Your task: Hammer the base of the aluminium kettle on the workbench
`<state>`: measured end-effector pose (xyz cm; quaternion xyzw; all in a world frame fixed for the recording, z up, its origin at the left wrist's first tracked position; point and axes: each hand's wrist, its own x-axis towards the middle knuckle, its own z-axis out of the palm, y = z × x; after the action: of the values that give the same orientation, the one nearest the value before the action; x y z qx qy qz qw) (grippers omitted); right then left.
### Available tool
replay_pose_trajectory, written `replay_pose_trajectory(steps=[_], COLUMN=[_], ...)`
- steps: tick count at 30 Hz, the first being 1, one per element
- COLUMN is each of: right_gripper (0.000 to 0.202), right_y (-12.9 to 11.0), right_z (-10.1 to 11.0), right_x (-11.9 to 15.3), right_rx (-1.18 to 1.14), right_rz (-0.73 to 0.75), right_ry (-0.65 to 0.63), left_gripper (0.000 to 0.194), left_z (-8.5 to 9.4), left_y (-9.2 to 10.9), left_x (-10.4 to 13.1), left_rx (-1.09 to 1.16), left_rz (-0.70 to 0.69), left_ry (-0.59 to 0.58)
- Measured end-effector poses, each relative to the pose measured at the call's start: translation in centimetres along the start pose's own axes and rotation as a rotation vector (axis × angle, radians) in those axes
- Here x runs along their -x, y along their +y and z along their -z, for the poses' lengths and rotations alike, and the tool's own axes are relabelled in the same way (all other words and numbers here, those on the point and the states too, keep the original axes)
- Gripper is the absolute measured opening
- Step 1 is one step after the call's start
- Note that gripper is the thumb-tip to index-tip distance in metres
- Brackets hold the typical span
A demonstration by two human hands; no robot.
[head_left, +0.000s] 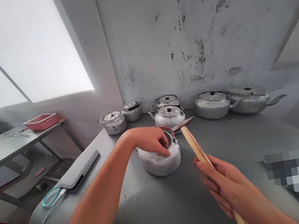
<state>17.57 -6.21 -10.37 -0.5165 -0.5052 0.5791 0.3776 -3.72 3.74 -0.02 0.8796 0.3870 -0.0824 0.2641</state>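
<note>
A dented silver metal kettle [161,163] stands on the grey table in front of me, its top opening uncovered. My left hand [150,141] grips it at the rim, the thumb against the outer wall and the fingers curled into the opening, where their tips are hidden. A red-and-dark wrapped handle [166,127] shows just behind that hand. In my right hand [220,184] is a hammer [196,146], held by its pale wooden shaft. Its narrow metal head is raised close to the kettle's right side, and I cannot tell whether they touch.
Several lidded kettles stand along the wall, among them a spouted one [169,115] behind mine and a wide one [213,105] farther right. A power bank [79,168] with cables lies at the left. A side table holds a pink basket [42,122]. A blurred patch covers the lower right.
</note>
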Motion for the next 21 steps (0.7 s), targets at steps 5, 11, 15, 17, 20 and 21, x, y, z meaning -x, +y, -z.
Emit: replay_pose_trajectory(steps=[5,11,15,17,20,21], right_gripper=[0.032,0.032,0.033,0.032,0.032,0.033], right_y=[-0.5,-1.2,-1.2,-1.1,-0.8,-0.8], right_z=[-0.1,-0.7,-0.8,-0.8,-0.6,-0.5], right_x=[0.5,1.0,1.0,1.0,0.9,0.8], right_rx=[0.042,0.051,0.06,0.063,0.066,0.064], right_rz=[0.013,0.008,0.009,0.018,0.013,0.007], right_ry=[0.011,0.066,0.069,0.068,0.049,0.042], left_gripper=[0.027,0.025,0.025,0.026,0.025,0.025], left_z=[0.0,0.0,0.0,0.0,0.0,0.0], left_y=[-0.1,0.1,0.2,0.2,0.1,0.1], left_x=[0.0,0.0,0.0,0.0,-0.1,-0.1], left_rx=[0.006,0.027,0.022,0.014,0.007,0.008], left_rz=[-0.021,-0.037,-0.052,-0.057,-0.058,-0.053], left_ry=[-0.018,-0.015,-0.009,-0.01,-0.009,-0.008])
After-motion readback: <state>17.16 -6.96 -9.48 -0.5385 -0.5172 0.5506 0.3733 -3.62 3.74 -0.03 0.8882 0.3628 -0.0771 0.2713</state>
